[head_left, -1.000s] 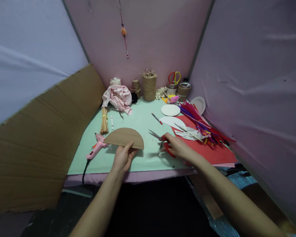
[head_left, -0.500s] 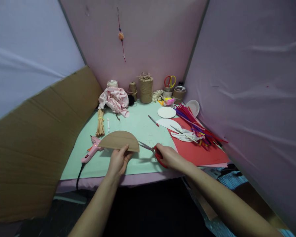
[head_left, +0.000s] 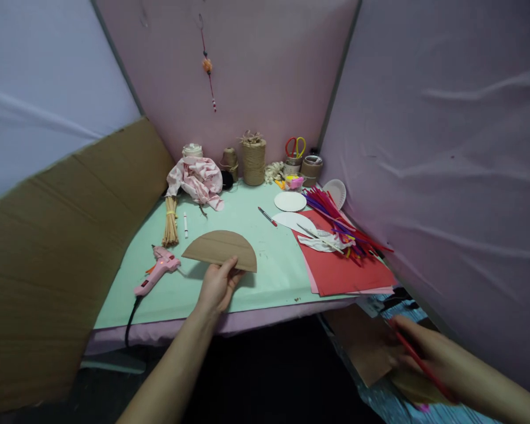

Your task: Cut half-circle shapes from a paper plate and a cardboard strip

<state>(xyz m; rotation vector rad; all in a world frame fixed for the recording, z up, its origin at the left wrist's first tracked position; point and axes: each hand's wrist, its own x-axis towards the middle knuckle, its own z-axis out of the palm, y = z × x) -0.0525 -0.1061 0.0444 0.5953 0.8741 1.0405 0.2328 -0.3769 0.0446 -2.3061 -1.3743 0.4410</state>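
Observation:
My left hand (head_left: 216,285) pinches the straight lower edge of a brown cardboard semicircle (head_left: 221,248), which is raised a little over the mint-green table sheet (head_left: 274,277). My right hand (head_left: 424,353) is low at the right, below the table's edge, with fingers closed on a thin red thing that looks like the handle of the red scissors (head_left: 419,364). That hand rests against a brown cardboard piece (head_left: 357,347) under the table. The scissor blades are hidden.
A pink glue gun (head_left: 156,274) with its cord lies left of the semicircle. Red paper (head_left: 344,271), pipe cleaners (head_left: 340,221) and white paper circles (head_left: 290,201) lie at the right. Twine spool (head_left: 253,159), pink cloth (head_left: 196,179) and stick bundle (head_left: 171,221) stand behind. Large cardboard (head_left: 62,247) leans at the left.
My right hand has left the table with the red scissors and dropped to the lower right beneath the table's edge. My left hand keeps its hold on the semicircle.

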